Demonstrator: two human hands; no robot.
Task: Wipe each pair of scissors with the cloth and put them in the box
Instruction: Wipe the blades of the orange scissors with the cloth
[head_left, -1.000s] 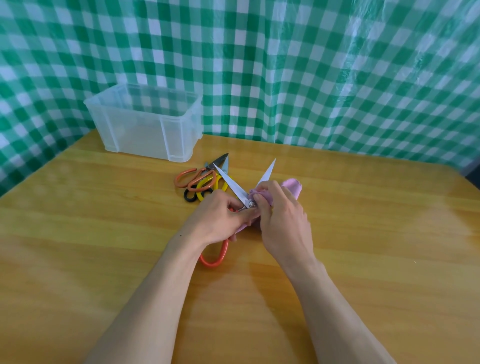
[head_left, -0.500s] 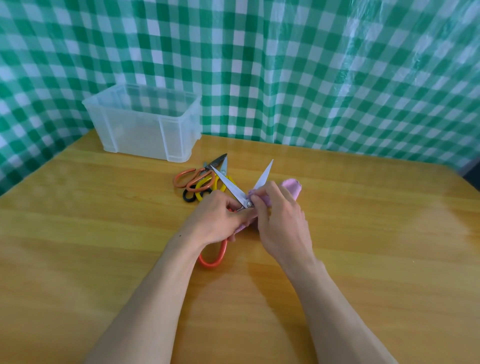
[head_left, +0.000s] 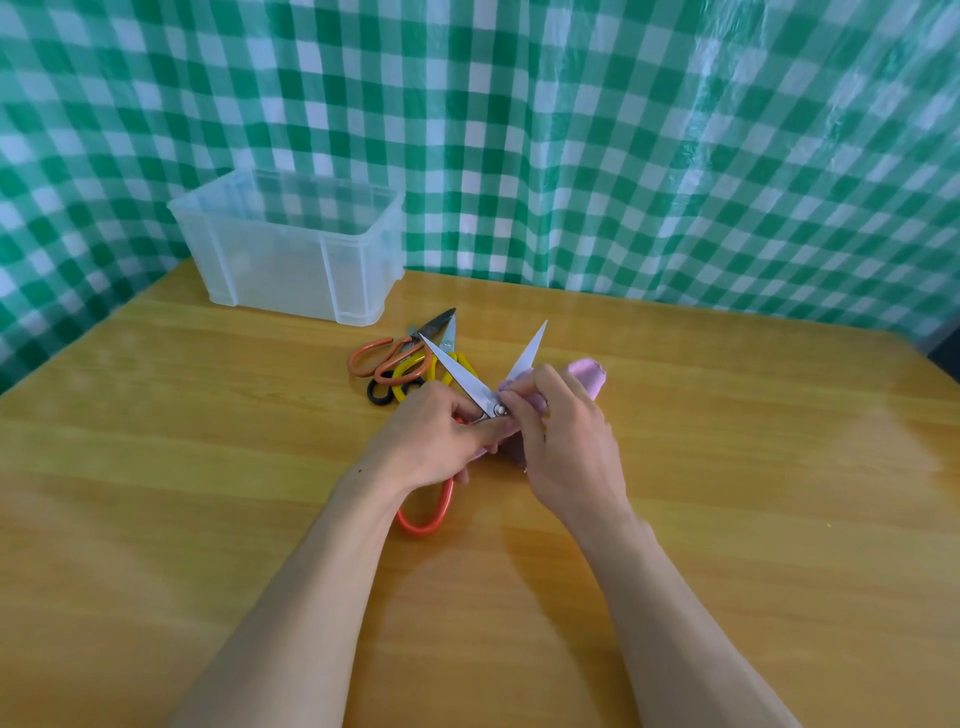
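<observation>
While the earlier frames and this one look nearly alike, the small change is that the left hand (head_left: 441, 436) and right hand (head_left: 563, 447) sit a touch farther toward 12 o'clock on the table (head_left: 753, 493); blades spread the same, nothing else shifted. Left hand grasps the open scissors (head_left: 457, 374) at the pivot, one red handle loop poking out below the palm at 6 o'clock. Right hand pinches the pink cloth (head_left: 589, 376) against the right blade near the pivot; cloth bunches out past the knuckles at 1 o'clock.

Count: scissors, three pairs for sure, one held, plus an orange-handled pair (head_left: 387, 356) and a yellow-handled pair (head_left: 413, 371) piled at 11 o'clock of the hands, touching each other. A black loop (head_left: 379, 392) in that pile, can't tell if it's a fourth pair. One cloth. One clear box (head_left: 291, 249), at 11 o'clock by the checked curtain (head_left: 623, 130), nothing seen inside. Two hands, both bare forearms.
</observation>
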